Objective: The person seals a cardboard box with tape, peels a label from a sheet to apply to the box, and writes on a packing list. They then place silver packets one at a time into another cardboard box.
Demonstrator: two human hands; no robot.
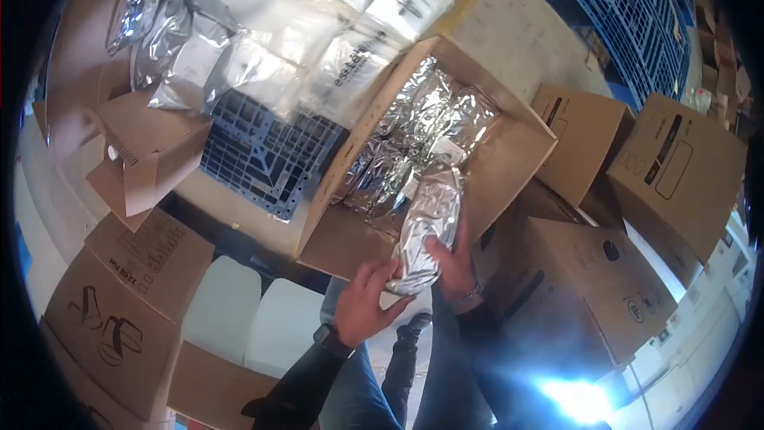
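Observation:
A long silver foil packet [430, 219] slants over the near edge of an open cardboard box [495, 143]. My right hand [455, 267] grips its right side, with the thumb lying on top of the foil. At the packet's lower end, my left hand [366, 306] cups the left corner, fingers on one side and thumb on the other; some fingertips are hidden. Inside the box lie several more silver foil packets [398, 143], crumpled and shiny, with a small white label [448, 151] on one of them.
Clear plastic bags with white contents [318, 24] are heaped on a blue pallet [267, 151]. Another blue pallet [629, 16] stands at upper right. Cardboard boxes [589, 279] crowd the right, and a printed box [111, 318] is at left beside white panels [286, 326].

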